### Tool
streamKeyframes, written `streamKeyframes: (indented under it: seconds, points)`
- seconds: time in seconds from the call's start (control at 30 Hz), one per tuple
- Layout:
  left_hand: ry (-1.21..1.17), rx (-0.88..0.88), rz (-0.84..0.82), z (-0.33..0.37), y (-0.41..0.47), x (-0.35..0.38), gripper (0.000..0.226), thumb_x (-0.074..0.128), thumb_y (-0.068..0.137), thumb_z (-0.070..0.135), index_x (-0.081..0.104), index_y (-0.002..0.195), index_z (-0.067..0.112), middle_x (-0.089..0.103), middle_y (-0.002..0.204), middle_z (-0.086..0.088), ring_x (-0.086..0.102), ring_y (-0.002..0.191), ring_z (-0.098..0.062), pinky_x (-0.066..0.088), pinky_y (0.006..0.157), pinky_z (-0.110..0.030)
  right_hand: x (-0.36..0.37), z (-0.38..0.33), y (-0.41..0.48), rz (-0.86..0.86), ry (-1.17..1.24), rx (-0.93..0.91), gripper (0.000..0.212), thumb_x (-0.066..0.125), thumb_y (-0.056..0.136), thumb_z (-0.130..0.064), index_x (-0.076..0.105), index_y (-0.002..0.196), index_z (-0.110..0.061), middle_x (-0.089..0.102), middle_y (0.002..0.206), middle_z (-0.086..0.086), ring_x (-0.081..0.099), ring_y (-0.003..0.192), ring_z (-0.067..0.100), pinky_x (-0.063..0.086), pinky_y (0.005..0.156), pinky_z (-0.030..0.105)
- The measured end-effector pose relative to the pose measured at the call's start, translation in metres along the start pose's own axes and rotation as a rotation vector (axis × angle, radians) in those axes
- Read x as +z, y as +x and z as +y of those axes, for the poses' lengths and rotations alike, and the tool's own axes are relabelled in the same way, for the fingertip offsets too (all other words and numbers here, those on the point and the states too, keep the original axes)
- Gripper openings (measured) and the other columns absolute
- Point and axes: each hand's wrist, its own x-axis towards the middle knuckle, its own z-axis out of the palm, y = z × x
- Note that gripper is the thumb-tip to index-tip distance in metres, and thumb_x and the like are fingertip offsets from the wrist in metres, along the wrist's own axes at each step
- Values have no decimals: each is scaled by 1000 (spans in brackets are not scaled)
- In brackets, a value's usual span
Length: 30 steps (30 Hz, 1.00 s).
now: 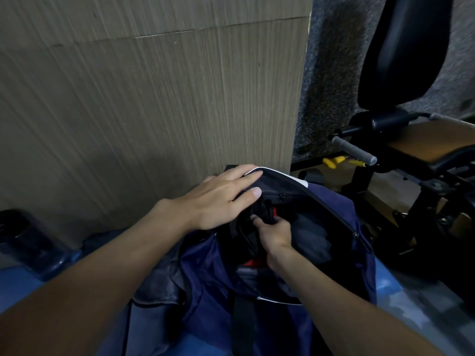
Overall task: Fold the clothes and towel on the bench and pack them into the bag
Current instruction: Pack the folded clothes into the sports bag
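left hand (221, 199), right hand (275, 233), garment (262, 208), one bag (210, 268)

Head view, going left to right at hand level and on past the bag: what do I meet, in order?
Left hand flat on the navy fabric bag rim → right hand gripping black cloth inside the bag → grey ribbed handle grip → brown padded bench seat.

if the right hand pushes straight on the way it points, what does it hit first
The black clothing that the right hand grips, then probably the far end of the bag under the left hand; depth is unclear.
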Motion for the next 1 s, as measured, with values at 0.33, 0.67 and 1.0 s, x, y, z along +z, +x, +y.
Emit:
streamKeyframes:
  seconds: [0.33,0.67,1.0]
  points:
    - [6,36,22,-8,-1,7,82,11,87,71,22,157,31,13,163,18,16,148,-2,23,120,-44,-3,0,-12,39,-500,-429,58,78,81,-27,45,125,-9,46,125,11,52,114,27,44,101,38]
    - [-32,23,2,-7,0,4,67,21,96,60,22,157,30,12,162,19,13,147,2,22,121,-44,-10,14,-25,-162,-1339,-941,64,15,94,-63,28,150,-36,11,163,1,2,150,27,9,117,59]
    - [-27,19,-18,-8,-4,-1,59,24,102,52,21,157,30,11,163,19,13,147,2,21,121,-42,-12,18,-6,-305,-1487,-893,81,-5,88,-59,24,153,-20,-4,165,-1,-8,151,20,1,120,53]
